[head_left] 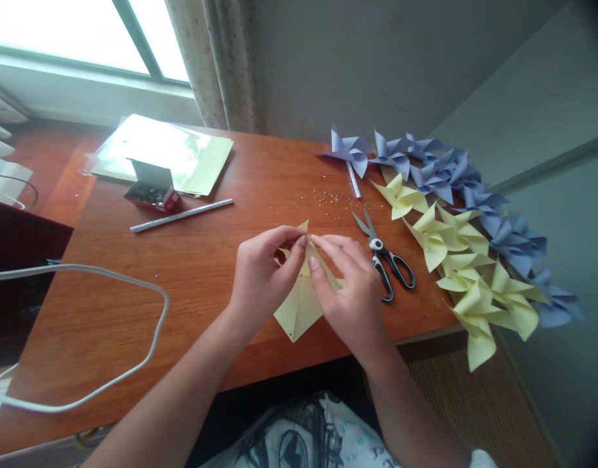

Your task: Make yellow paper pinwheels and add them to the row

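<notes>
Head view: left hand [260, 276] and right hand [350, 292] pinching folded corners of yellow paper square [301, 302] at centre, fingertips clamped together to stop flaps springing back. Paper flat on desk [206, 260] near front edge. Scissors [387, 257] just right, within reach; finished pinwheels [467, 250] piled aside.

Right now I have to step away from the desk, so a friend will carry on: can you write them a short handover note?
Left hand: pinching the yellow paper at its centre.
Right hand: fingertips on the same folds.
Nearby: scissors, a white stick, a small pin box.
Done: finished yellow pinwheels and blue pinwheels lie along the table's right edge.
Left: this piece is only part folded, unpinned.
</notes>
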